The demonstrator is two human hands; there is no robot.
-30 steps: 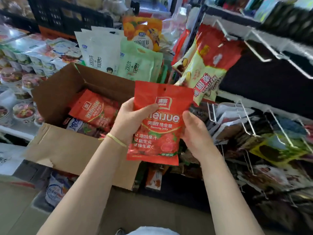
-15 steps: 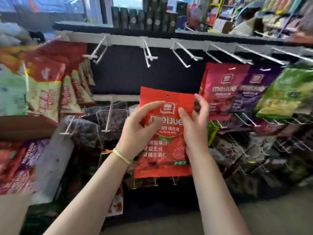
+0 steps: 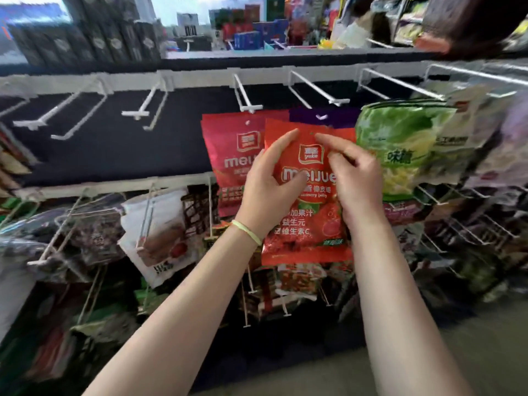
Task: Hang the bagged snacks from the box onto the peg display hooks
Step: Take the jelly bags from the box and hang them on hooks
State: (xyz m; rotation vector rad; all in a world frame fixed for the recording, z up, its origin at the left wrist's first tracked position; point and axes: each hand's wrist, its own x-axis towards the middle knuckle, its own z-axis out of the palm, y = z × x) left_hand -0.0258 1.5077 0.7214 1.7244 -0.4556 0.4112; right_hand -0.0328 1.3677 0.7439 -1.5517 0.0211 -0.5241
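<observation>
A red-orange "meijue" gummy bag (image 3: pixel 307 232) is held upright in front of the peg display. My left hand (image 3: pixel 267 190) grips its left edge, thumb on the front. Its right side is gripped by my right hand (image 3: pixel 355 178), whose fingers reach up near the top hole. Behind it a darker red meijue bag (image 3: pixel 228 147) hangs from a white peg hook (image 3: pixel 243 94). A purple bag (image 3: pixel 325 118) hangs just right of that, mostly hidden. The box is out of view.
Bare white peg hooks (image 3: pixel 140 108) stick out along the top rail to the left. Green bags (image 3: pixel 400 150) hang at the right. A lower row holds dark and white snack bags (image 3: pixel 160 232) on hooks. Dark boxes (image 3: pixel 85 44) stand on the shelf above.
The view has turned from the cardboard box to the peg display. Both hands have carried the red-orange bag up and right, over the hanging red and purple bags.
</observation>
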